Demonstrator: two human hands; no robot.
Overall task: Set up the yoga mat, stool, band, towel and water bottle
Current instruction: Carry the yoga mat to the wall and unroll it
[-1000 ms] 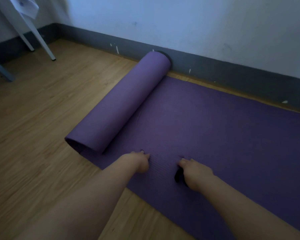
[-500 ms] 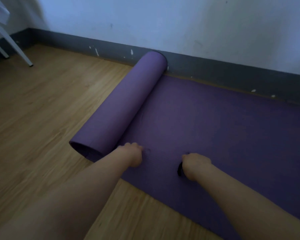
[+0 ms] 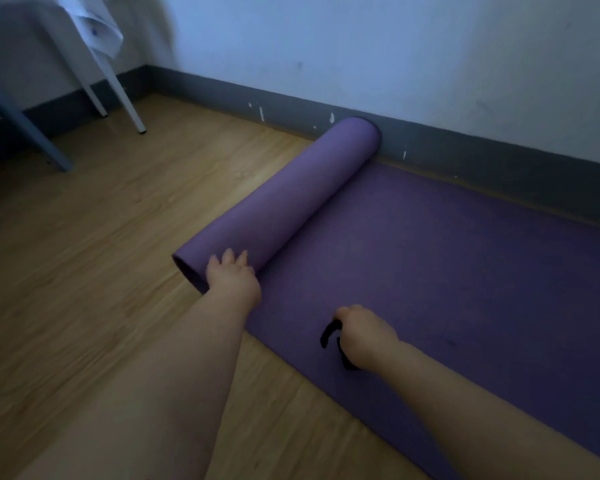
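Note:
A purple yoga mat [image 3: 447,265] lies partly unrolled on the wooden floor along the wall. Its rolled part [image 3: 291,202] runs from the near left to the baseboard. My left hand [image 3: 232,278] rests with straight fingers on the near end of the roll. My right hand [image 3: 364,334] sits on the flat part of the mat, near its front edge, and grips a black strap [image 3: 329,336] that loops out to the left of the fist. Stool, towel and water bottle are out of view.
White and grey furniture legs [image 3: 125,98] stand at the far left near the room's corner. A grey baseboard [image 3: 499,161] runs along the white wall behind the mat. Wooden floor [image 3: 101,254] spreads left of the roll.
My left hand has moved off the flat mat and onto the near end of the roll. My right hand stays on the mat with the black strap, now more visible.

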